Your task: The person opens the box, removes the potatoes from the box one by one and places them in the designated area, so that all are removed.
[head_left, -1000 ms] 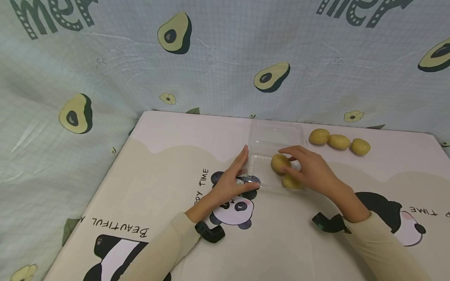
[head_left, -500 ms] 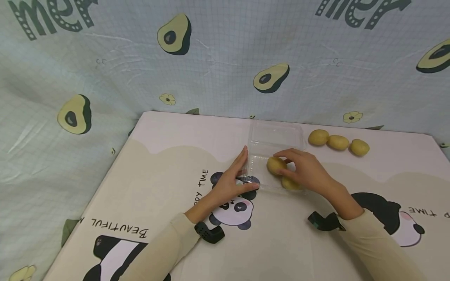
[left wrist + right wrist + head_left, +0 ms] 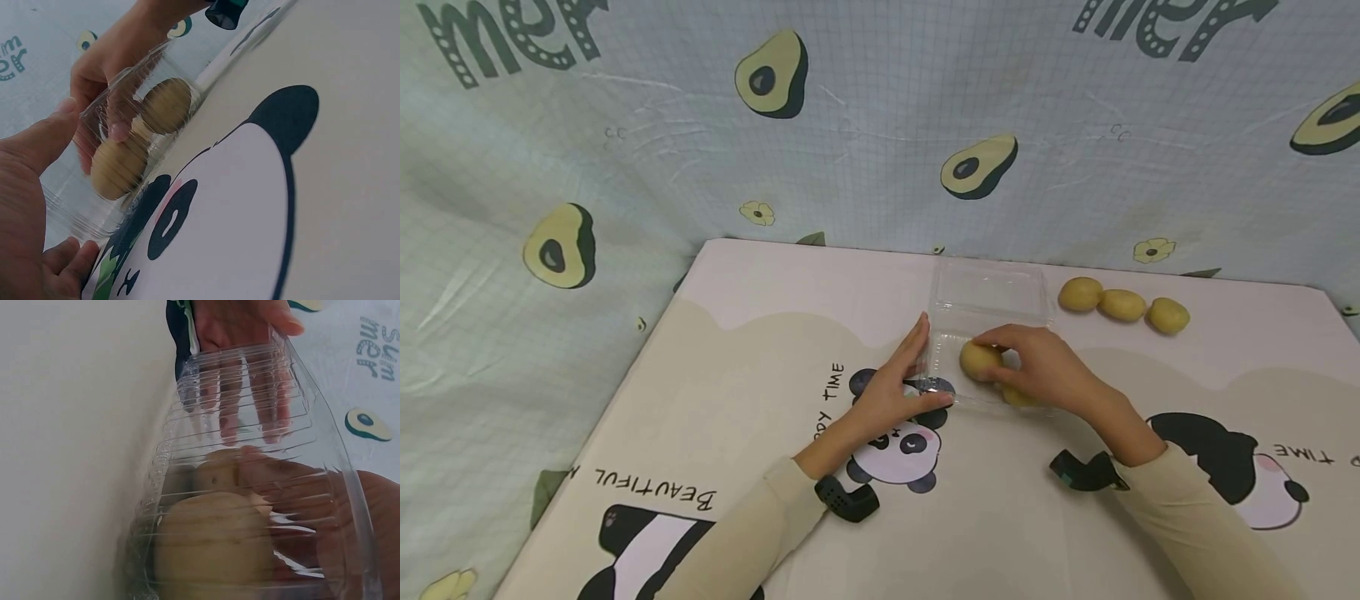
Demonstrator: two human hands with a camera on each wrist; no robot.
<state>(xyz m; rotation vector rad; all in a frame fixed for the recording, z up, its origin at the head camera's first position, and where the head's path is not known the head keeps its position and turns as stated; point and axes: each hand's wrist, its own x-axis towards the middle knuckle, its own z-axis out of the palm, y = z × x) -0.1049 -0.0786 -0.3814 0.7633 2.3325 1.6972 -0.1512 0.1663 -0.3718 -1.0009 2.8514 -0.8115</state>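
Note:
A clear plastic clamshell box (image 3: 987, 287) lies with its lid folded back toward the wall. My right hand (image 3: 1051, 369) reaches into its near half and holds a potato (image 3: 980, 361) between thumb and fingers, low in the box toward its left side. A second potato (image 3: 1018, 397) sits just to the right, partly under that hand; the left wrist view shows this other potato (image 3: 167, 106) through the ribbed wall. My left hand (image 3: 891, 392) rests along the box's left side, fingers straight and thumb at the front corner.
Several more things stand about: three potatoes (image 3: 1122, 305) lie in a row right of the lid, near the table's back edge. The table (image 3: 760, 367) bears a panda-print cover. Behind it hangs an avocado-print sheet (image 3: 865, 125).
The right hand has moved left and slightly nearer with its potato, lowering it beside the second one. The left hand and the box stay put.

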